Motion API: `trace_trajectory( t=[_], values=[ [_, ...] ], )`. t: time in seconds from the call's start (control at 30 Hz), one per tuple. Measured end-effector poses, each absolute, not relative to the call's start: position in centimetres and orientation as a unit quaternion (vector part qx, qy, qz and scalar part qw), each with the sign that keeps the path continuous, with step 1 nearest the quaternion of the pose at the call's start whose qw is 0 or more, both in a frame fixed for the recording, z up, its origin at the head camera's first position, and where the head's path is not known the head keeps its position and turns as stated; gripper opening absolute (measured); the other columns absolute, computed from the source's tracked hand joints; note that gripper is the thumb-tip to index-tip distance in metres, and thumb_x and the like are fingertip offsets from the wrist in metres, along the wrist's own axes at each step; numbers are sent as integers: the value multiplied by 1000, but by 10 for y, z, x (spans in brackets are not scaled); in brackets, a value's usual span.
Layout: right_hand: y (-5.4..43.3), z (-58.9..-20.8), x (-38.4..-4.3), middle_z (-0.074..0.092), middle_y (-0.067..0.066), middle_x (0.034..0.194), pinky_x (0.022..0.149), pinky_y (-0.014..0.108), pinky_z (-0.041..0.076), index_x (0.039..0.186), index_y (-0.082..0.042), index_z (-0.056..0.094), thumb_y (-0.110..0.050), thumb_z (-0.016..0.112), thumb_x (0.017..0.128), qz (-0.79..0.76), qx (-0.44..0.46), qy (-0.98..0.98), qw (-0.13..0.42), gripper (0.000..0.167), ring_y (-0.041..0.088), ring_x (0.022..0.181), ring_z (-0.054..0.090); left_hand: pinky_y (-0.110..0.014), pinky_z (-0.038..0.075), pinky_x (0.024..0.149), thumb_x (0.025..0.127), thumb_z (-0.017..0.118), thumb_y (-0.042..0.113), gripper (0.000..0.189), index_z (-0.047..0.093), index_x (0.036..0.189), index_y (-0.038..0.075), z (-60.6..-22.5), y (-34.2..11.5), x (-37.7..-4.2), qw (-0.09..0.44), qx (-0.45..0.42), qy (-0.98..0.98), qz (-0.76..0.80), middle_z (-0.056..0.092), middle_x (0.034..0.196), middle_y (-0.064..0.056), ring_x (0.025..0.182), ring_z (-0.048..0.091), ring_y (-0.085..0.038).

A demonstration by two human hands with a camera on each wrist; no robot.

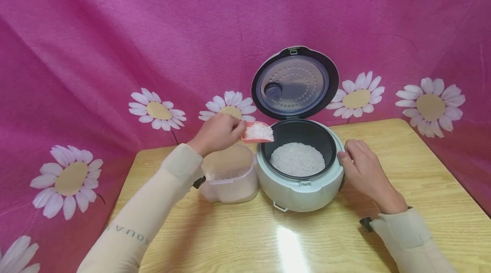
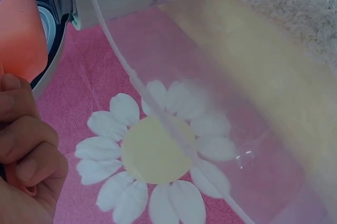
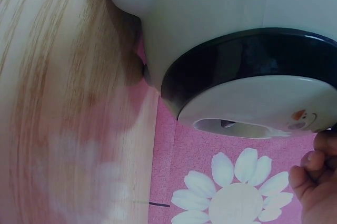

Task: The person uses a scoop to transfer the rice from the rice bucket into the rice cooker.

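My left hand (image 1: 220, 132) pinches the handle of a coral-pink scoop (image 1: 256, 140), heaped with white rice. The scoop's front edge overlaps the left rim of the pale rice cooker (image 1: 303, 198). In the left wrist view, curled fingers (image 2: 29, 140) wrap the handle below the scoop (image 2: 21, 34). White rice (image 1: 297, 160) covers the bottom of the cooker's dark inner pot (image 1: 281, 136). My right hand (image 1: 362, 170) grips the cooker's right side, thumb at the rim. A translucent container (image 1: 232, 190) with rice in it stands below my left hand.
The cooker's round lid (image 1: 295, 81) stands raised at the back. Cooker and container sit side by side on a wooden table (image 1: 238, 239). A pink cloth with daisies (image 1: 157, 30) hangs behind. The cooker's front panel (image 3: 231, 100) shows in the right wrist view.
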State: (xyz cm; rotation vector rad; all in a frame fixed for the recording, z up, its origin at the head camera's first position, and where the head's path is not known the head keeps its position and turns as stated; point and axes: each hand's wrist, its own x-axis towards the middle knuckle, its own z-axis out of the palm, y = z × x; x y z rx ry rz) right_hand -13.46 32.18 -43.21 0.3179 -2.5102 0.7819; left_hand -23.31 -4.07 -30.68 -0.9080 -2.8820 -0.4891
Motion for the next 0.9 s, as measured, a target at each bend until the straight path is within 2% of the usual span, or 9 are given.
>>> trace_trajectory(
  t=[0.23,0.6,0.9],
  values=[
    [322,-432,-134,41,1,76,71,24,30,81,-11,48,-12,53,99,289,117,-918,243,18,13,82,38,-29,37,59,101,49,26,45,56,58,17,-305,-37,-233,48,-302,-942,-141,42,61,4,61,44,-16],
    [323,-432,-134,42,2,77,72,21,29,82,-11,47,-11,52,98,288,117,-919,242,17,14,82,39,-29,37,59,101,48,24,44,55,57,16,-304,-33,-234,58,-318,-939,-117,42,61,3,63,45,-16],
    [323,-431,-134,42,4,78,72,24,31,83,-10,48,-12,51,99,288,109,-923,232,16,16,82,40,-32,43,64,101,50,24,42,63,62,14,-303,-27,-235,66,-318,-941,-99,54,68,-3,71,53,-19]
  ],
)
